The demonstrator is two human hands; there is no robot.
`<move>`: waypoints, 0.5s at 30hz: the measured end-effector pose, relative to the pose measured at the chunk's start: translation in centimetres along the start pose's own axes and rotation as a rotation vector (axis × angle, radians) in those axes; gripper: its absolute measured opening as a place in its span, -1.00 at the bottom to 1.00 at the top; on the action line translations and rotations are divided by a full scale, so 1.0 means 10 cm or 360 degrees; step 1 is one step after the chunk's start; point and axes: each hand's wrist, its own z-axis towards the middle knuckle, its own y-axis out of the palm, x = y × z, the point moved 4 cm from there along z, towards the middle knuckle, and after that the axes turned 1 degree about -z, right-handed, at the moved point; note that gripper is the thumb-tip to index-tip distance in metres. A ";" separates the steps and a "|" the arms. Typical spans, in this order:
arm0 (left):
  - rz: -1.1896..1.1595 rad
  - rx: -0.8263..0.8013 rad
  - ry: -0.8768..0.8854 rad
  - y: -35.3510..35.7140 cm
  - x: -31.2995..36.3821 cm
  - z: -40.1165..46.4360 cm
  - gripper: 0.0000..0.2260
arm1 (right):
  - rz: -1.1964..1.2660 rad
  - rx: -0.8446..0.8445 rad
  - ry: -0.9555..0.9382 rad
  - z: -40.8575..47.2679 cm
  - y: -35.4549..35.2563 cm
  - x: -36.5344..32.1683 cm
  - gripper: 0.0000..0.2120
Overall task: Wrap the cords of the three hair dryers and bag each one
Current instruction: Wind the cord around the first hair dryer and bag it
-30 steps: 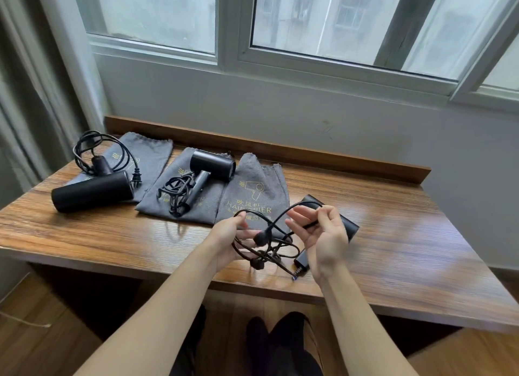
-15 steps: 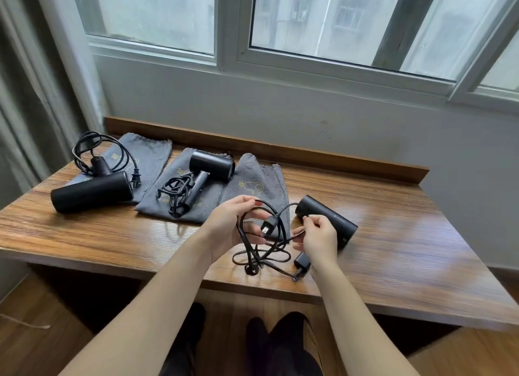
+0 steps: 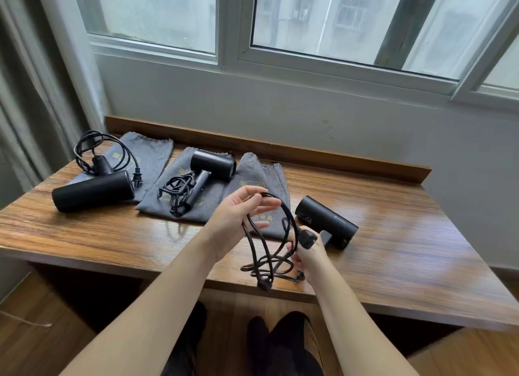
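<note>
The left hand point(image 3: 238, 218) held loops of the cord point(image 3: 269, 252) raised over the bench point(image 3: 393, 257); the right hand point(image 3: 307, 256) gripped its plug point(image 3: 308, 239); the right hair dryer point(image 3: 327, 225) lay just beyond.

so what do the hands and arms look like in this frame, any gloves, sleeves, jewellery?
Two bare hands, no gloves: left hand and right hand. Both forearms are uncovered all the way to the bottom frame edge, so no sleeves show. No watch, bracelet or wristband at either wrist, and no rings on the fingers that show. Nail detail is too small to tell. No markers or cables attached to the arms.
</note>
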 end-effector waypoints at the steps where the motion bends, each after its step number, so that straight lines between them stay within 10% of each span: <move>1: -0.0007 -0.0019 0.0013 0.01 -0.01 0.00 -0.83 | -0.0111 -0.0060 -0.0025 0.00 0.01 0.00 -0.81; 15: 0.0067 0.0121 0.0007 -0.07 -0.16 0.02 -0.65 | 0.0048 -0.0834 0.0122 -0.17 0.12 0.04 -0.58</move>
